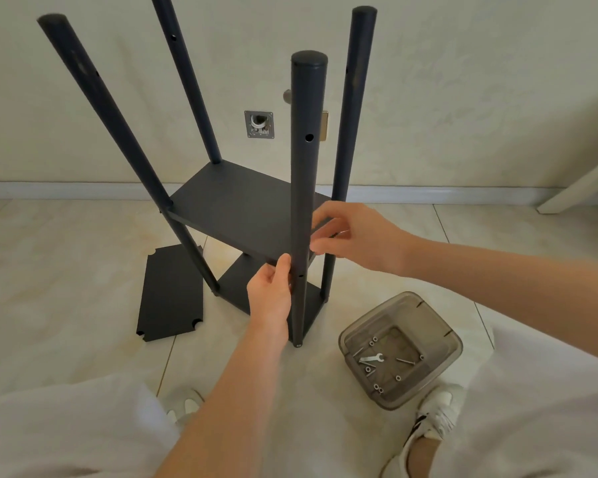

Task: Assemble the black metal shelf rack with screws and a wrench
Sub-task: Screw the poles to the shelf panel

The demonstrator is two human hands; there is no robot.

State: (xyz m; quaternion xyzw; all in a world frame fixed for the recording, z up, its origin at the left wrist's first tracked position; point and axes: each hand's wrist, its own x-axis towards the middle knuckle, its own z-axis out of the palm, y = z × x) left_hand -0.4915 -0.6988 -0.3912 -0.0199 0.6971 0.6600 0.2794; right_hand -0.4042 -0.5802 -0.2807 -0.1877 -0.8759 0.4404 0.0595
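Head view: rack (256, 229) stands upright on the floor near the wall, its 4 posts' long axes vertical. My left hand (271, 296) wraps the near post (306, 160) just below the middle shelf (228, 194), thumb along it. My right hand (354, 238), fingers curled, pinches that shelf's corner at the same post. Wrench (372, 358) lies in the tub (439, 326).

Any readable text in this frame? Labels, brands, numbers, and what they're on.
None readable.
rack: no label or marking visible.
plastic box: no print visible.
wall plate: details too small to read.
shoe: dark mark, no letters legible.
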